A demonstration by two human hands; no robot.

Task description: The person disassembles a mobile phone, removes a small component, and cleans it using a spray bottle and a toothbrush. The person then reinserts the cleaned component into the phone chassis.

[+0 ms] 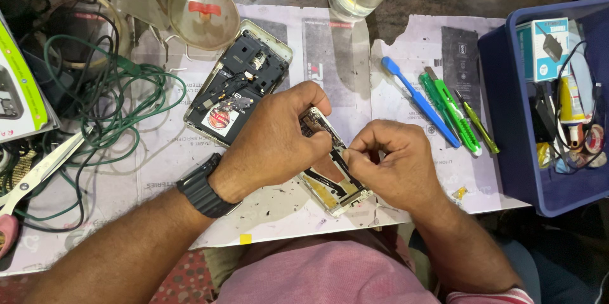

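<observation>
White paper-covered tabletop (158, 164), crowded at left and right edges. We note the opened phone frame (333, 180) near its front edge; left hand (273, 142) and right hand (393, 164) both grip it, fingertips pinched mid-frame.

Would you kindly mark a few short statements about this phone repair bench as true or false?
1. Both hands rest on the opened gold-framed phone. True: the left hand and the right hand meet over it.
2. The black wristwatch is on the right wrist. False: it is on the left.
3. A second opened phone with a silver frame lies beyond the left hand. True.
4. The blue plastic pry tool lies inside the blue plastic bin. False: it lies on the paper beside the bin.
5. The white-handled scissors are held in the right hand. False: they lie at the far left.
</observation>
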